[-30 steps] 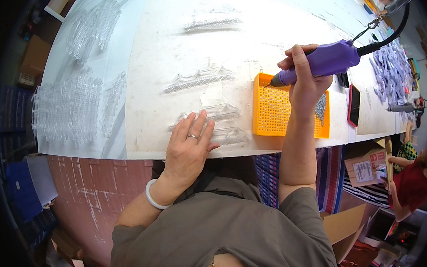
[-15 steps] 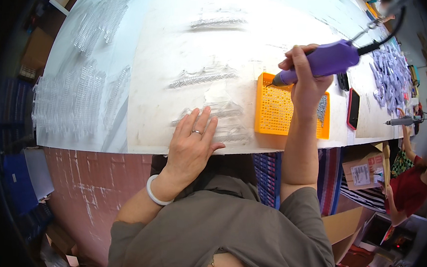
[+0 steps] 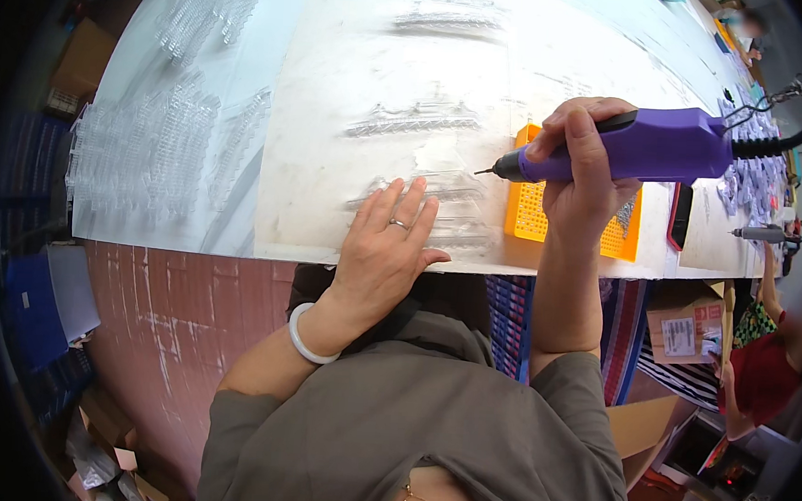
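Note:
My right hand (image 3: 582,174) is closed around a purple electric screwdriver (image 3: 672,146), held nearly level above the table. Its thin bit points left, just right of some clear plastic strips (image 3: 464,197). My left hand (image 3: 385,240), with a ring and a white bangle at the wrist, lies palm down near the table's front edge, fingers spread over the left ends of those strips. Partly hidden behind my right hand and forearm is a yellow tray (image 3: 521,212) with rows of small holes. Small grey metal pieces, likely screws, show at its right side.
More clear strips (image 3: 413,124) lie farther back, and heaps of clear ridged pieces (image 3: 140,156) cover the left. A dark phone with a red edge (image 3: 679,217) lies right of the tray. A cable trails from the screwdriver. At right, a person in red (image 3: 770,365) works beside a cardboard box (image 3: 685,328).
My right hand has swung the screwdriver from over the yellow tray leftward and lower, toward the clear strips. My left hand stays flat on them. The whole view has shifted slightly.

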A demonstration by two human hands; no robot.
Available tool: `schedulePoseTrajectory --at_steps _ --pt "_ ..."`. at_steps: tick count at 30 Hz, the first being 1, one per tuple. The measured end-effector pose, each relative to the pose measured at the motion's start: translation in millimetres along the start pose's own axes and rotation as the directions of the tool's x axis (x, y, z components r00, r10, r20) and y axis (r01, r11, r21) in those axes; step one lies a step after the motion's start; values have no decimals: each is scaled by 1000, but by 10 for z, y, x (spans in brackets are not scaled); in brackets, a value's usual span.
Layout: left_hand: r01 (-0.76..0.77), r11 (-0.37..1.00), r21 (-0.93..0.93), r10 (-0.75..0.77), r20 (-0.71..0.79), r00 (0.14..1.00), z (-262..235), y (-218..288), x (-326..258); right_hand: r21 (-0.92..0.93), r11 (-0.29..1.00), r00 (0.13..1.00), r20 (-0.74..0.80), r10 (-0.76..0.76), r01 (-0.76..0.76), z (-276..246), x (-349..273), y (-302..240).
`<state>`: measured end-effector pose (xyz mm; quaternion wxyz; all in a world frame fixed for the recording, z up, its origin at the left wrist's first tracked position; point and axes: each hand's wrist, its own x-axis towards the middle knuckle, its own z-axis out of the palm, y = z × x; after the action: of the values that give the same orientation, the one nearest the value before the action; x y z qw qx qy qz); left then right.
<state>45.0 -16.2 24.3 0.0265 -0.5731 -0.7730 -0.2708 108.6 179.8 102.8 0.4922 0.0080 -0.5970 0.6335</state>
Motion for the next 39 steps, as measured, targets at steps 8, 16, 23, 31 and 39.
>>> schedulePoseTrajectory --at_steps 8,16,23,31,39 --pt "10 1000 18 -11 15 1000 12 -8 -29 11 998 996 -52 68 -68 83 -32 118" --pt "2 1000 24 -2 20 1000 22 -8 -18 -30 996 995 -60 79 -81 45 -46 159" --pt "7 1000 20 -7 22 1000 17 -11 -19 -64 996 997 -36 68 -70 50 -62 158" --pt "7 1000 15 -8 23 1000 14 -8 -21 -92 992 996 -22 89 -91 113 -59 161" --pt "3 1000 11 -3 13 1000 12 -14 -12 -226 963 987 24 158 -148 234 -52 161"
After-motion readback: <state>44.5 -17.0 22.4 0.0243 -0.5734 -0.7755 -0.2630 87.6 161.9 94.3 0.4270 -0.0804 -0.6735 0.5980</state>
